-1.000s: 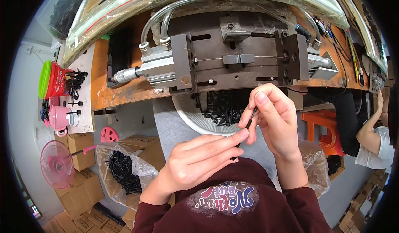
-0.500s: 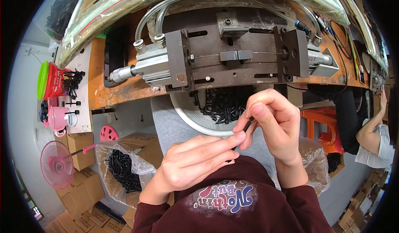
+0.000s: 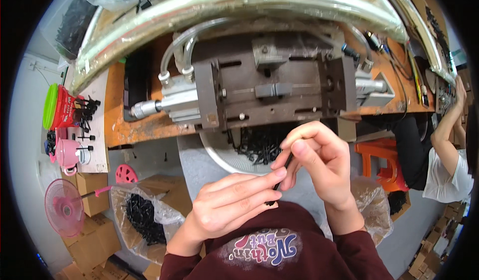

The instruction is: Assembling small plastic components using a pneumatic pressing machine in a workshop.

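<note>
Evidently for steadiness, the left hand point(image 3: 224, 202) pinches the slim black rod point(image 3: 289, 163) toward its near end, the right hand point(image 3: 322, 167) grasping its far end, nearside of the white basket point(image 3: 214, 156), probably placed for collecting.

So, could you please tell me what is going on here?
A person in a maroon top is holding a thin black rod-shaped piece between the left hand and right hand. Just beyond the hands, a round white basket contains loose black pieces. Behind it, a dark brown metal fixture sits on an orange-brown wooden bench.
</note>
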The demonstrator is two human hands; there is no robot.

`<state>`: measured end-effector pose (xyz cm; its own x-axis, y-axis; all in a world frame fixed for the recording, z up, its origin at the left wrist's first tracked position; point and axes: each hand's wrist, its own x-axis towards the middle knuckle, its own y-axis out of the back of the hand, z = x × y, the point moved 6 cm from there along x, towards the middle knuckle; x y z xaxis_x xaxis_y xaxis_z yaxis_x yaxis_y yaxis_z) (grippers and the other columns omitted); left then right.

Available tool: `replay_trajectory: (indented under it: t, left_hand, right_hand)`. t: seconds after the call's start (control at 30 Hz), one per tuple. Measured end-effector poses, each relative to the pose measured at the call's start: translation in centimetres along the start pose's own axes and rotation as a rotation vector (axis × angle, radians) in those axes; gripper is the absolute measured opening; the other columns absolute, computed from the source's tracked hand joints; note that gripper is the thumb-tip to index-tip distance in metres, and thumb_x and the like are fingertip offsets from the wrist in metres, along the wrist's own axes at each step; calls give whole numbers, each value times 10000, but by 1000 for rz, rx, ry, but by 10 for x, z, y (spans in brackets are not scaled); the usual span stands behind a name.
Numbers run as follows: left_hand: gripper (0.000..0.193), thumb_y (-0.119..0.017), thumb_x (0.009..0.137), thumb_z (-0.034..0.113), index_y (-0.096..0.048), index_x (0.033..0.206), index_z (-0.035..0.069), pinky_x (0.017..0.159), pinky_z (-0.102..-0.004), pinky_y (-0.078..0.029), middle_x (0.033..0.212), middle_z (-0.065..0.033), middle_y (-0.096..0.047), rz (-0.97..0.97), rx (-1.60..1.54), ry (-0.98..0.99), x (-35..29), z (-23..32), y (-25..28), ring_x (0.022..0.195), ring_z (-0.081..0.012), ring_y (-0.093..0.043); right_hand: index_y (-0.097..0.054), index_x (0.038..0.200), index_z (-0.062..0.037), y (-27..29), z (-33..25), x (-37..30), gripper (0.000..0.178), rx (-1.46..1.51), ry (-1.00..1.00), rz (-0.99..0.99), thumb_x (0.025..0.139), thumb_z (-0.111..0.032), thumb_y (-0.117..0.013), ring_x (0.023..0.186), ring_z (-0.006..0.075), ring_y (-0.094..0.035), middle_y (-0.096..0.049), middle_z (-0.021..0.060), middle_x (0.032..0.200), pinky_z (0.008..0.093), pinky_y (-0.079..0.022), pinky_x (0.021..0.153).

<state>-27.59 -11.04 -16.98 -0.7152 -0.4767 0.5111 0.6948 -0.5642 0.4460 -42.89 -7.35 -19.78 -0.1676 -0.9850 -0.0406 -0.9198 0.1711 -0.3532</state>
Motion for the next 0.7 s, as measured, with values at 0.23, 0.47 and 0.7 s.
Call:
replay_trajectory:
  t: [0.23, 0.47, 0.7]
  left_hand:
    - [329, -825, 607, 105, -731, 914, 34, 723, -313, -538, 1101, -148, -683, 149, 219, -62, 18, 10, 12, 813, -232, -680]
    - [313, -803, 612, 38, -723, 909, -16, 712, -311, -575, 1110, -168, -678, 118, 214, -79, 15, 11, 1, 869, -256, -696]
    - [313, -799, 607, 7, -717, 906, -34, 670, -294, -578, 1108, -185, -677, 105, 220, -95, 14, 14, -1, 810, -245, -702]
  right_hand:
    - [-589, 1116, 47, 12, -40, 24, 213, -200, 111, 106, 942, -75, -599, 593, 78, -592, -667, 115, 832, 202, -459, 517]
    - [-624, 968, 45, 7, -20, 25, 137, -107, 18, 24, 956, -85, -584, 509, 101, -594, -655, 95, 753, 209, -435, 470]
    - [-590, 941, 56, 4, -20, 20, 149, -30, 75, 69, 974, -83, -544, 513, 119, -609, -664, 131, 769, 223, -482, 486]
